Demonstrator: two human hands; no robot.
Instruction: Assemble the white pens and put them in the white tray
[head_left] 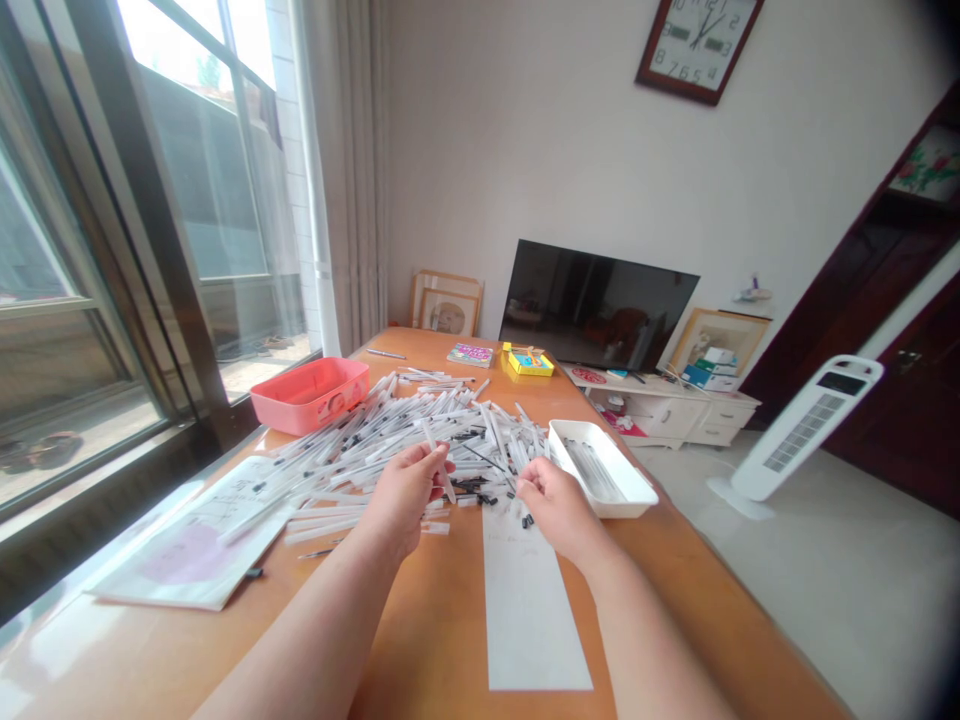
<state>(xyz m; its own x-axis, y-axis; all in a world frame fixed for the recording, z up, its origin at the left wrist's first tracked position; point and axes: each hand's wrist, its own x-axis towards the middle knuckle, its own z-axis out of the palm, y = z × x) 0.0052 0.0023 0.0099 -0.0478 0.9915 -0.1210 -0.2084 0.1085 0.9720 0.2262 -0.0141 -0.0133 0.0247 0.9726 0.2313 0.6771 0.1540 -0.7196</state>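
Observation:
My left hand is closed on a whitish pen barrel, held tilted between thumb and fingers. To its right my right hand pinches the near end of a thin dark pen refill, which slants up to the left. The two hands are apart, just over the near edge of a big pile of translucent pen barrels. Several small black pen caps lie below and between the hands. A long white paper strip lies flat between my forearms. By my right hand stands a white tray with pens in it.
A red plastic basket stands at the left beyond a paper booklet. A yellow box and a colourful booklet lie at the table's far end. The table's right edge runs past the tray; a white tower fan stands on the floor.

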